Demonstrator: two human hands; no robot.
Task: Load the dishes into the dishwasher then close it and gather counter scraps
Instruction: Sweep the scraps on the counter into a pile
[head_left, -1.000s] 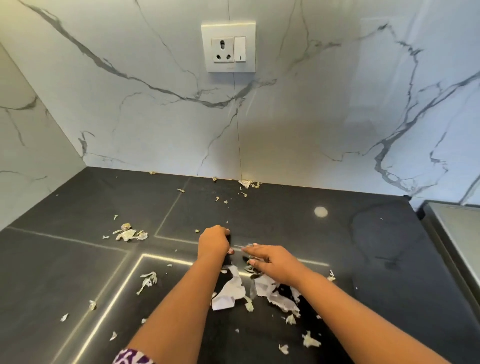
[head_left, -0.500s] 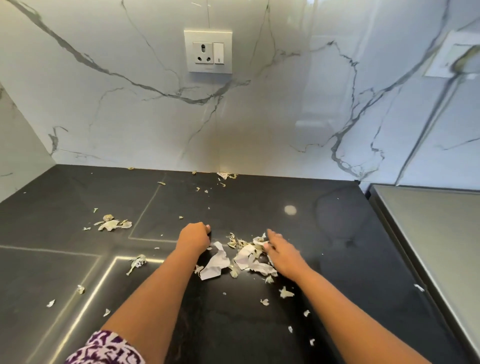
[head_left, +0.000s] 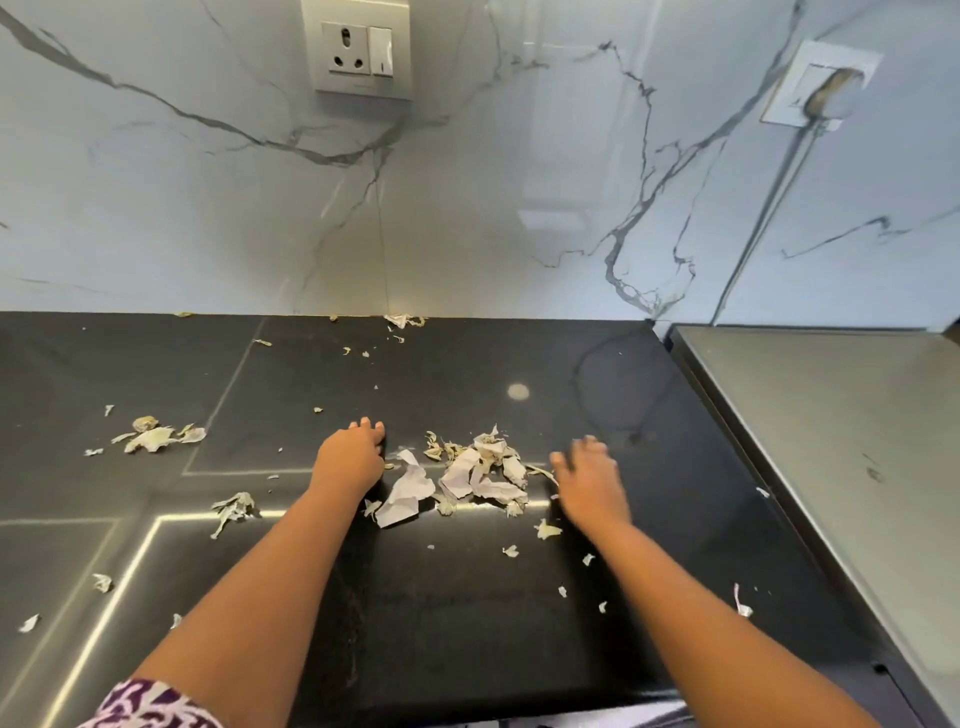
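Step in hand: gathering the counter scraps; no dishwasher or dishes show in this view, so that part cannot be judged.
Main heap: pale torn paper bits and dry vegetable peels (head_left: 478, 470) lie mid-bench on the dark glossy stone bench (head_left: 519, 623), between the two hands.
Left hand (head_left: 350, 454): rests on the bench just left of the heap, fingers curled under; whether it holds anything I cannot tell.
Right hand (head_left: 589, 480): blurred, fingers spread and relaxed, touching the heap's right edge.
Stray scraps: a cluster far left (head_left: 153, 436), a clump near left (head_left: 231, 509), crumbs along the white marble wall (head_left: 405, 319), small flecks near right (head_left: 545, 530).
Next move: probably sweeping both hands inward to tighten the heap, then fetching the outliers.
Edges and room: open bench on all sides of the heap; a grey steel surface (head_left: 831, 441) borders the right, the wall closes the far side.
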